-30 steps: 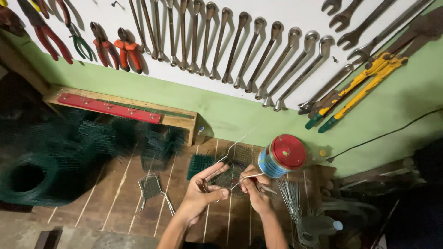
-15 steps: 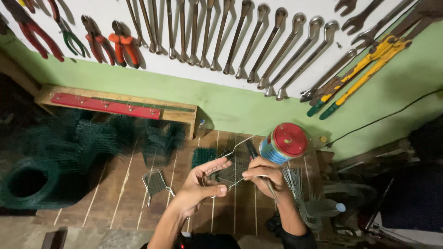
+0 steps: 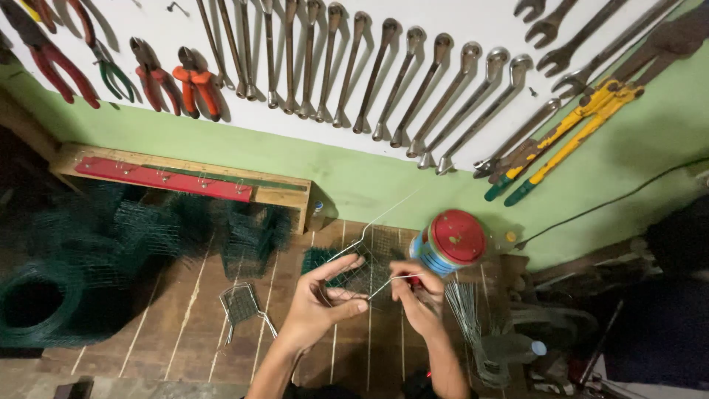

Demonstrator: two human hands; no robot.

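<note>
Now, line by line:
Wire: thin pale wire [image 3: 384, 284], long axis slanting from lower left at the hands up to the right toward the green wall; far end thin and hard to follow.
Mesh piece: small square of green wire mesh [image 3: 362, 270], lying flat on the worktop [image 3: 185, 325] under and between both hands.
Left grip: left hand [image 3: 321, 314] pinching the wire's lower end between thumb and curled fingers, index finger stretched out over the mesh.
Right grip: right hand [image 3: 417, 295] closed narrowly on the wire just beside the left, fingertips touching it; something red in the fist, too hidden to name.
Wire versus grips: running across the gap from one hand to the other, held at both.
Tin: round tin with red lid [image 3: 452, 240], lying just behind the right hand.
Mesh rolls: dark green mesh rolls [image 3: 52, 303] well apart at left.
Wall: row of spanners [image 3: 399, 81] and pliers [image 3: 170, 77] hanging above.
</note>
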